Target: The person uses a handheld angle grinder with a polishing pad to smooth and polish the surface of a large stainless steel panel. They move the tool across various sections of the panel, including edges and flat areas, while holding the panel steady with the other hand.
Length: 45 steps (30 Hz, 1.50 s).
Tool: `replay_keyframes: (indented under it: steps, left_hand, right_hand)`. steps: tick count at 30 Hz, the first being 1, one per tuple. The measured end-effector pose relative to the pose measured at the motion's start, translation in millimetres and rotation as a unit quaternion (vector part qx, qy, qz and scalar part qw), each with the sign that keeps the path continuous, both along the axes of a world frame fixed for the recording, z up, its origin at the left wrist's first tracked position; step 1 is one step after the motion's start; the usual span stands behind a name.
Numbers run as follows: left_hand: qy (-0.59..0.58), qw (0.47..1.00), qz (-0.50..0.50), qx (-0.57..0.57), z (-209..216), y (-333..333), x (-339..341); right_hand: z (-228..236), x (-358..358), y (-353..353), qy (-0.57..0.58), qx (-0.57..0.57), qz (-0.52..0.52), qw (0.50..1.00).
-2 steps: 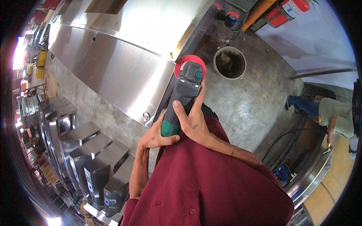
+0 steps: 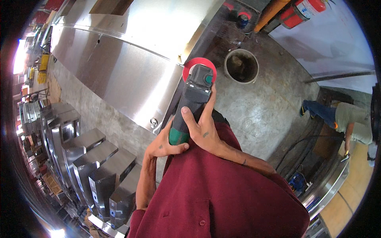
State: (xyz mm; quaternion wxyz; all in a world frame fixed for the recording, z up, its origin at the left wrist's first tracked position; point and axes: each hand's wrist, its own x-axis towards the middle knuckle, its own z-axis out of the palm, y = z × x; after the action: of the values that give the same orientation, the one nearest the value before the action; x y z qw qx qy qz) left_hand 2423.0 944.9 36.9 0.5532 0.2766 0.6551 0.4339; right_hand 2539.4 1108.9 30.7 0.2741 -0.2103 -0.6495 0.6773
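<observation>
An angle grinder (image 2: 193, 95) with a dark body and green rear end is held between my two hands. Its red disc (image 2: 194, 63) lies over the corner edge of a shiny sheet-metal panel (image 2: 119, 75); whether it touches the metal I cannot tell. My left hand (image 2: 162, 143) wraps round the green rear of the grinder, thumb across its end. My right hand (image 2: 202, 129) grips the middle of the body, thumb on top and a finger stretched along the right side toward the head. The other fingers are hidden beneath the tool.
A round bucket (image 2: 241, 66) stands on the concrete floor to the right. Several metal boxes (image 2: 95, 158) are lined up at left. A fire extinguisher (image 2: 303, 15) is at the upper right. Another person (image 2: 349, 119) bends over a work surface (image 2: 357, 170) at far right, near black cables.
</observation>
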Motion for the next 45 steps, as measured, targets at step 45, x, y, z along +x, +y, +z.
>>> replay_keyframes:
  steps: [45]
  left_hand:
    - [0.779, 0.599, 0.127, 0.137, 36, 188, -57]
  right_hand:
    - [-6, 53, 95, 0.055, -0.293, -0.278, 0.913]
